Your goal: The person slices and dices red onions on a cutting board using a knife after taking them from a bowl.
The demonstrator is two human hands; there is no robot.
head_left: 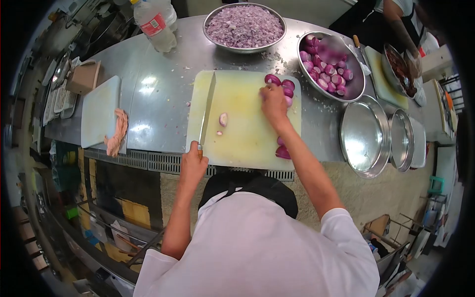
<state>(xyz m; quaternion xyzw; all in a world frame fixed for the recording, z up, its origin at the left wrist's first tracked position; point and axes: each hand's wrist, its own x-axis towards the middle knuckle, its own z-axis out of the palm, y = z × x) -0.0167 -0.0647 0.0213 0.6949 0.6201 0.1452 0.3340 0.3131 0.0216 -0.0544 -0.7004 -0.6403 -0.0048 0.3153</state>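
Observation:
My left hand [194, 162] is closed around the handle of a long kitchen knife [208, 106], whose blade lies along the left side of the white cutting board [242, 143]. At the board's upper right, my right hand [273, 103] has its fingers curled down on a red onion, mostly hidden under them. Peeled red onions [288, 85] line the board's right edge beside that hand, and more onions [282, 151] sit lower down by my forearm. Between my hands lie a pale onion piece [223, 119] and a smaller scrap [219, 133].
Behind the board stands a bowl of chopped onion [245, 27]; a bowl of peeled onions [324, 64] is to its right. Empty metal pans [366, 136] overhang the front edge. Leftward are plastic bottles [154, 24], another board [100, 111] and a cloth [117, 132]. Another person [401, 20] works at far right.

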